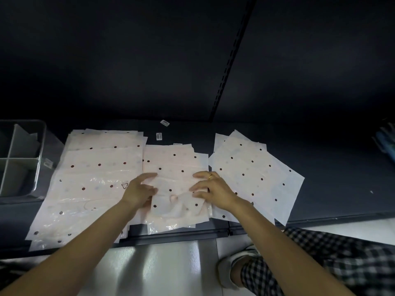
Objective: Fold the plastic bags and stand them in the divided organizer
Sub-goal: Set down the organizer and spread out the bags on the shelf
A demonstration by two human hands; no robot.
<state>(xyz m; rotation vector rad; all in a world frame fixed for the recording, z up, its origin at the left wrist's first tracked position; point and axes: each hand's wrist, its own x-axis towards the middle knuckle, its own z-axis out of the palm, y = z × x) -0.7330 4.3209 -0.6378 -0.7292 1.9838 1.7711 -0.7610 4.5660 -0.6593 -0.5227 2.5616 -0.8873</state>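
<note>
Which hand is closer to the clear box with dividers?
Left. The left hand rests on the middle bag pile, on the side toward the divided organizer. The right hand lies farther away across that pile.

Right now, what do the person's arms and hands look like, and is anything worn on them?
Both forearms are bare, with no sleeves, gloves or watch showing. The right hand wears a gold ring on one finger. The left hand wears nothing that shows.

Both bare arms reach forward, close together. The left hand [140,192] has its fingers bent, thumb pointing right. The right hand [210,190] has curled fingers and a ring.
</note>
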